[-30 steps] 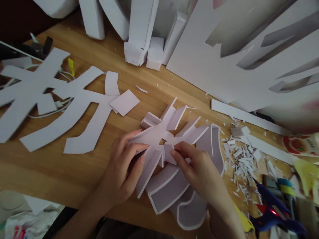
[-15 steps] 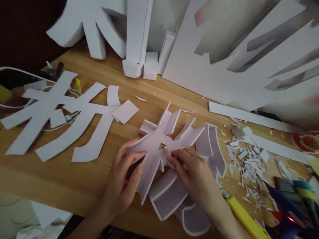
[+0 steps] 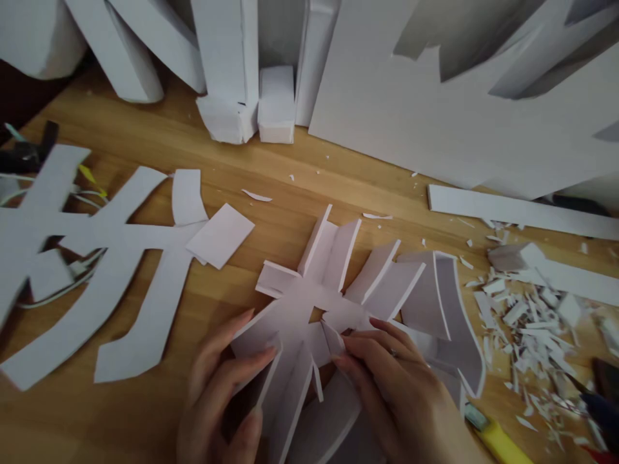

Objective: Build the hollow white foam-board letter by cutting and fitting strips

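A white foam-board character [image 3: 297, 306] with thin upright walls along its strokes lies open side up in front of me. My left hand [image 3: 220, 393] is closed around its left-hand walls, fingertips on the wall edges and thumb low at the near stroke. Between thumb and fingers of my right hand [image 3: 394, 377] is a small foam-board strip [image 3: 332, 339], standing by the little square gap in the middle of the character. Under and beyond the right hand, the curved walled part [image 3: 457, 322] is partly covered. Whether the strip is stuck to the base cannot be seen.
Flat cut-out foam shapes [image 3: 140, 241] and a rectangular piece [image 3: 221, 236] lie left, over white cables. Finished thick letters [image 3: 225, 71] and a large cut board [image 3: 377, 122] stand behind. On the right are foam scraps [image 3: 536, 328], long strips [image 3: 522, 211] and a yellow cutter [image 3: 500, 441].
The view has moved closer and shifted, so the flat shapes sit further left. Both hands stay at the character; the right still pinches the small strip beside the central gap.
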A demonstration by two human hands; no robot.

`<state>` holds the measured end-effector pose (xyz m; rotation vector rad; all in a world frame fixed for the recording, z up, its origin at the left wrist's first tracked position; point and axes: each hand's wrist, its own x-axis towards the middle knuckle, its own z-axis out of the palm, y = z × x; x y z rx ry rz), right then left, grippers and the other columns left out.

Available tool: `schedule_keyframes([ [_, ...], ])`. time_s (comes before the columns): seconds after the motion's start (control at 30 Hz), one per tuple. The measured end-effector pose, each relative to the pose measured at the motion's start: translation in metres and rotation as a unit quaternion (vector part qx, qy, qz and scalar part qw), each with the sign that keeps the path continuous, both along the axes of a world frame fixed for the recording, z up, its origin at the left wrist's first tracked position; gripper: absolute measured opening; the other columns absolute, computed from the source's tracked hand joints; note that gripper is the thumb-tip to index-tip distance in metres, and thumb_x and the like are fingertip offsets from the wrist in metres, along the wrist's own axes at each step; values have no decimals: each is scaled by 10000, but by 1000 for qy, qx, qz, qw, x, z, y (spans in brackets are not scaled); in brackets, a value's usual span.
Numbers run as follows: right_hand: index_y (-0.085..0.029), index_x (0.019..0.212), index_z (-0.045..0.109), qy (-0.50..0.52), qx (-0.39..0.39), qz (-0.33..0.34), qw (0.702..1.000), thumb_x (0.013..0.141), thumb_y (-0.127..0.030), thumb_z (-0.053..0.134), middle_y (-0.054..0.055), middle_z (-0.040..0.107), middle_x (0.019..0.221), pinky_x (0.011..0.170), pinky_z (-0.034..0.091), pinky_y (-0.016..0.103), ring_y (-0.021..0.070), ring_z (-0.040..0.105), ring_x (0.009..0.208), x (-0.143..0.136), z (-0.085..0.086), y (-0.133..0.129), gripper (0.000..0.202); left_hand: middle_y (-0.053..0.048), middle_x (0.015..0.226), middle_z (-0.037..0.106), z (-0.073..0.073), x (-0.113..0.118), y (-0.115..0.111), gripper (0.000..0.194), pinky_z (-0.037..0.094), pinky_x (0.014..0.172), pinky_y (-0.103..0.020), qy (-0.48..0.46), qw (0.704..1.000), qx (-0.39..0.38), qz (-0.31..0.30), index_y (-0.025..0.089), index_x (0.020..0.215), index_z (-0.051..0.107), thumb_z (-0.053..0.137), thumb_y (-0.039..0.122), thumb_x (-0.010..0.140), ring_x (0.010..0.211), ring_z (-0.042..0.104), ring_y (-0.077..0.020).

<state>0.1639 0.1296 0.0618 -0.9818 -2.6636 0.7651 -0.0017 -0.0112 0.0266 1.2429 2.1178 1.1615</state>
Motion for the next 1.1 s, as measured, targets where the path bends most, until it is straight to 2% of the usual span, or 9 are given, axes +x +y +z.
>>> schedule_keyframes([
  [0.1, -247, 970, 607, 2, -7, -8, 1000, 971, -165, 465, 17, 744, 878, 971, 538, 400, 190, 723, 860, -1, 0, 2, 164, -11, 1452, 442, 2, -2, -1, 335, 507, 1002, -573, -4, 1000, -21, 5, 371, 1177, 599, 396, 274, 930, 1288, 483, -342],
  [0.2, -241, 965, 610, 12, -8, -15, 1000, 962, -169, 478, 22, 750, 878, 949, 546, 392, 198, 724, 858, -2, 1, 2, 151, 3, 1455, 429, 0, -7, -2, 342, 556, 949, -504, -3, 999, -32, -14, 376, 1169, 603, 417, 231, 922, 1291, 486, -313],
  [0.3, -241, 924, 623, 10, -29, -17, 999, 970, -171, 469, 13, 738, 830, 917, 544, 372, 185, 711, 800, -4, 3, 3, 176, 17, 1464, 419, -2, -9, -2, 336, 535, 984, -449, 9, 999, -31, -29, 362, 1167, 603, 417, 212, 931, 1321, 461, -273],
  [0.43, -227, 830, 631, 4, -53, -30, 998, 980, -204, 478, 13, 693, 749, 787, 525, 327, 184, 669, 750, -7, 6, 3, 215, 10, 1464, 425, -1, -8, 1, 330, 467, 1065, -418, 6, 1000, 1, -19, 324, 1153, 614, 389, 176, 963, 1369, 412, -241],
  [0.6, -209, 749, 605, -18, -89, -55, 994, 950, -234, 530, 15, 646, 715, 636, 432, 272, 173, 612, 697, -9, 8, 3, 216, -16, 1396, 469, -3, -6, 6, 264, 444, 1094, -410, -13, 998, 55, -17, 293, 1113, 638, 453, 174, 966, 1335, 446, -228],
  [0.9, -199, 729, 616, -26, -104, -71, 992, 933, -209, 559, -15, 635, 666, 602, 346, 246, 132, 540, 604, -11, 10, 0, 212, -65, 1328, 519, -9, -7, 10, 195, 508, 992, -356, -1, 994, 106, -10, 226, 1034, 659, 479, 231, 961, 1275, 515, -225],
  [1.1, -189, 743, 625, -39, -93, -83, 991, 948, -228, 557, -4, 640, 682, 604, 324, 246, 131, 529, 609, -10, 9, -2, 220, -58, 1313, 533, -16, -8, 12, 197, 471, 991, -339, -26, 989, 147, -9, 225, 1022, 679, 500, 221, 942, 1270, 510, -227],
])
